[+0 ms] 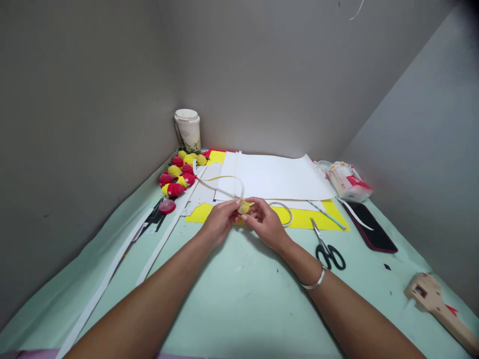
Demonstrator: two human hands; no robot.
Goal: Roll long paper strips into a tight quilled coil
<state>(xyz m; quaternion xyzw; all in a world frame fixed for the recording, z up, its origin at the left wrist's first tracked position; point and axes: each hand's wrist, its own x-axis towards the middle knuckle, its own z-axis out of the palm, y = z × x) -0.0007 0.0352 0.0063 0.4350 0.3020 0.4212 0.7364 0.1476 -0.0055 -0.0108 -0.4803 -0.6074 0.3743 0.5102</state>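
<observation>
Between both hands, over the front edge of the yellow sheet (303,219), is a small round yellow piece (243,207). My left hand (221,219) pinches it from the left, fingers closed. From the other side, my right hand (264,223) grips its edge with thumb and fingers. A thin pale strip (239,182) loops up from the piece and runs left towards several red and yellow ribbed pieces (175,189). The fingers partly cover the round piece.
White paper sheets (273,177) lie behind the hands. To the right are scissors (325,247), a striped stick (327,216), a phone (370,232), a tissue pack (349,181) and a glue gun (437,304). A lidded cup (188,130) and long white strips (170,227) are left.
</observation>
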